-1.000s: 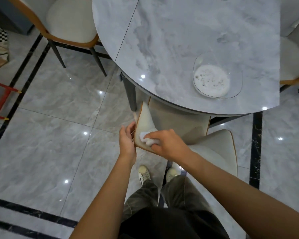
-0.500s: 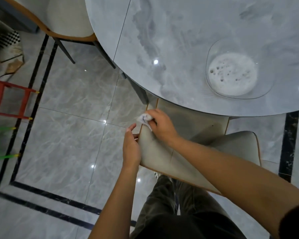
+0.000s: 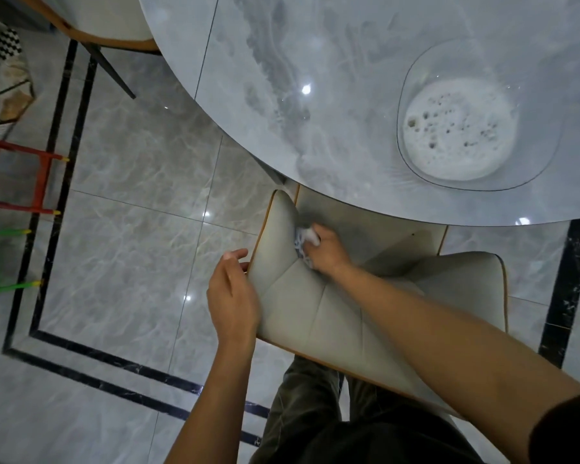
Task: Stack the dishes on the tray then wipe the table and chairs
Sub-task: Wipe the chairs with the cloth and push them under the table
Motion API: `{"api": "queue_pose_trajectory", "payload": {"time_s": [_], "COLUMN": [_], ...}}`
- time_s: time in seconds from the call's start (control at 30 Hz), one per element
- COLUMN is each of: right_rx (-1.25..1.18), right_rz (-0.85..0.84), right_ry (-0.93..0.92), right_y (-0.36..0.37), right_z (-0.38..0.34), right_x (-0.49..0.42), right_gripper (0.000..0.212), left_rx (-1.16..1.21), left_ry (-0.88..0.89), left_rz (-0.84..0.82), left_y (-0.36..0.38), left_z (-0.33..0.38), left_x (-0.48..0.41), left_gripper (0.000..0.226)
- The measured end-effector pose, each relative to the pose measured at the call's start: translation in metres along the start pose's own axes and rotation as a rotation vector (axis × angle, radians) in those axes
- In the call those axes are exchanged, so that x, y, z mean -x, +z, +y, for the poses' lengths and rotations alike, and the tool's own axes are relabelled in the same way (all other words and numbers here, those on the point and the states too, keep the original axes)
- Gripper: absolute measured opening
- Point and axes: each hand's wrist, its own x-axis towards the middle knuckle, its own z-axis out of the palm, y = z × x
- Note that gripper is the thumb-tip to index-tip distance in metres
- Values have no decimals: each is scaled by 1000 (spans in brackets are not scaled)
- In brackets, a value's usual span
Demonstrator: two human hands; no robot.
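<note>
A beige padded chair (image 3: 315, 313) with an orange rim stands half under the grey marble table (image 3: 332, 78). My right hand (image 3: 327, 251) grips a crumpled white wipe (image 3: 302, 241) and presses it against the inside of the chair's backrest, near its left wing. My left hand (image 3: 233, 293) holds the left edge of the backrest, thumb raised, fingers hidden behind the rim. On the table at the right sits a clear glass bowl (image 3: 416, 82) with white foam in its bottom.
A second beige chair (image 3: 114, 25) stands at the table's far left. Red (image 3: 17, 175) and green (image 3: 0, 262) stools line the left edge of the tiled floor. A patterned bag (image 3: 4, 72) sits at the top left. My legs are directly behind the chair.
My right hand carried the wipe from the top of the backrest's wing down onto its inner face. The view moved closer over the chair. My left hand stayed on the edge.
</note>
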Motion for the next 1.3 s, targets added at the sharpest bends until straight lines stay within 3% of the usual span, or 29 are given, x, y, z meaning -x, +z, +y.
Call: {"api": "queue_pose_trajectory", "payload": {"time_s": [0.07, 0.2, 0.33, 0.43, 0.53, 0.63, 0.73, 0.83, 0.97, 1.03, 1.1, 1.2, 1.3], "right_rx": [173, 486, 781, 821, 786, 487, 103, 205, 561, 659, 749, 707, 421], "right_rz": [-107, -323, -467, -378, -309, -240, -135, 23, 430, 589, 664, 746, 917], "right_ry": [-58, -91, 61, 109, -23, -77, -130, -384, -747, -877, -848, -652, -372], "right_y": [-15, -55, -99, -99, -74, -43, -23, 16, 78, 87, 79, 51, 13], "right_z": [12, 23, 42, 42, 9, -39, -81, -97, -46, -9, 23, 74, 130], "right_x": [12, 26, 43, 63, 79, 101, 139, 191, 234, 240, 242, 254, 282], "right_gripper": [31, 13, 8, 15, 25, 12, 17, 10, 36, 33, 28, 30, 32], "left_rx": [-9, -6, 0, 31, 133, 215, 343, 426, 351, 211, 43, -131, -269], "left_ry": [9, 2, 12, 13, -20, -49, -197, -268, -249, -126, 120, 527, 912], "left_rz": [9, 10, 8, -31, -118, -205, -338, -512, -614, -604, -552, -510, -582], "left_y": [1, 0, 0, -2, -5, -7, -12, -23, -44, -50, -52, -45, -23], "left_z": [0, -1, 3, 1, 4, 4, 3, 7, 3, 3, 7, 9, 4], "left_x": [2, 3, 1, 1, 1, 0, -4, -5, -19, -21, -13, 10, 52], "left_gripper": [46, 46, 48, 50, 52, 50, 45, 46, 65, 56, 34, 22, 16]}}
